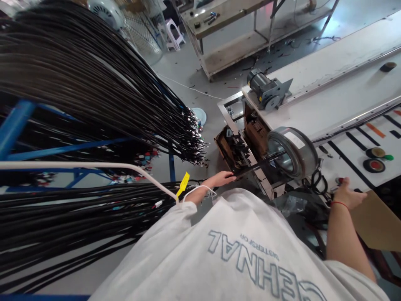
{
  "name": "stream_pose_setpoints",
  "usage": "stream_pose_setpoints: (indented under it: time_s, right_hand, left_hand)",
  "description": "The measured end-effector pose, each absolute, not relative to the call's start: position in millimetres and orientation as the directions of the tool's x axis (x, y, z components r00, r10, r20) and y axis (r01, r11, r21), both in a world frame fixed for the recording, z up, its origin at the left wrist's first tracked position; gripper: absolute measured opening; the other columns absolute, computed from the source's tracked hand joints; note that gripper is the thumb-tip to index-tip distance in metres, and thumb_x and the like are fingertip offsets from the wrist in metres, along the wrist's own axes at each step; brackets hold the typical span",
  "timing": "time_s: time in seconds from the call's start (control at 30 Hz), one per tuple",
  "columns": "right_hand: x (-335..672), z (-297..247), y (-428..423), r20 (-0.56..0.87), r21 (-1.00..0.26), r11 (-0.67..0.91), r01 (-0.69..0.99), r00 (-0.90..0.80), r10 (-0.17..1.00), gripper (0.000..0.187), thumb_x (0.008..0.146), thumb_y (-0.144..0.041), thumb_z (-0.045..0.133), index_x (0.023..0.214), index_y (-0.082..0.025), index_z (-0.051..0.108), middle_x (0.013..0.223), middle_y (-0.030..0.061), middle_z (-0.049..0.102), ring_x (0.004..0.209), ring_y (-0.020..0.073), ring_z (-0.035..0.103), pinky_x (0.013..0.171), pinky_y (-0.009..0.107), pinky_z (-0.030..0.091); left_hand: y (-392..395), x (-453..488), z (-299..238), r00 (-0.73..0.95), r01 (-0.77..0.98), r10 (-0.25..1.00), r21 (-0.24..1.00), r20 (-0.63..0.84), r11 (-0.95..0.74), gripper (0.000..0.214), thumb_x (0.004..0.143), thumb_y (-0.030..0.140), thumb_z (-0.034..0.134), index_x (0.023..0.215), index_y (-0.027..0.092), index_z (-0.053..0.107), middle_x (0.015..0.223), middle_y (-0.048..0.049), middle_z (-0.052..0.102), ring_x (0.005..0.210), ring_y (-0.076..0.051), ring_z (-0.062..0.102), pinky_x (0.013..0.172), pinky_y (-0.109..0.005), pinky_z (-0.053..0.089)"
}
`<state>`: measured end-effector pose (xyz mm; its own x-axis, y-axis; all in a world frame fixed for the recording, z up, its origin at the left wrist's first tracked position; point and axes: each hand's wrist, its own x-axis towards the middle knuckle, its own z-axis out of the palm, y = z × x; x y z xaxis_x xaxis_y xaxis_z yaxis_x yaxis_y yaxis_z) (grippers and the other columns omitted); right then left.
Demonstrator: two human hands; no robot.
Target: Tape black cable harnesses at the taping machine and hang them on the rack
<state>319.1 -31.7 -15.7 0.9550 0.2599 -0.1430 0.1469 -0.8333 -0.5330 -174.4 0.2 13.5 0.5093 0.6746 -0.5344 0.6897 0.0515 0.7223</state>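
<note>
My left hand (pixel 223 179) is at the near end of the conveyor frame, its fingers stretched out at the end of a dark bar (pixel 250 168). Whether it touches the bar, I cannot tell. That bar runs through a large grey tape roll (pixel 293 151) beside the bench. My right hand (pixel 348 195) is at the near edge of the bench, fingers apart, with nothing plainly in it. Just past its fingertips lies a small red and white piece (pixel 339 180). Black-handled scissors (pixel 318 182) hang to the left of it.
Long black cable bundles (pixel 103 79) hang over a blue rack (pixel 19 125) on the left. A motor (pixel 263 85) is mounted on the conveyor (pixel 332 71). Tape rolls (pixel 374 165) and black strips (pixel 349 161) lie on the bench. Cardboard (pixel 377 221) is by my right forearm.
</note>
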Motion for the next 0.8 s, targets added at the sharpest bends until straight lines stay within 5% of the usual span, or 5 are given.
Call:
stream_pose_setpoints:
  time_s: [0.17,0.8]
  right_hand:
    - [319.3,-16.4,-28.8,-0.111,-0.526,-0.844,0.108,0.975,0.194,0.071,0.078,-0.036,0.073,0.133,-0.003,0.042,0.133,0.0309,0.049,0.128,0.0372,0.047,0.108,0.046,0.038]
    - [323.7,-23.8,-31.3,-0.105,-0.568,-0.813,0.126,0.969,0.223,0.075,0.077,-0.039,0.073,0.134,-0.001,0.040,0.133,0.0319,0.048,0.129,0.0377,0.045,0.108,0.043,0.037]
  left_hand:
    - [-6.9,-158.8,22.9,0.465,0.661,0.782,0.750,-0.415,0.005,0.042,0.095,0.047,0.040,0.088,0.014,0.065,0.077,-0.0012,0.064,0.071,-0.013,0.053,0.067,-0.023,0.040]
    - [23.9,-73.7,27.9,0.598,0.477,0.773,0.869,-0.212,-0.131,0.035,0.098,0.040,0.039,0.093,0.013,0.062,0.082,-0.0048,0.066,0.076,-0.016,0.058,0.075,-0.026,0.045]
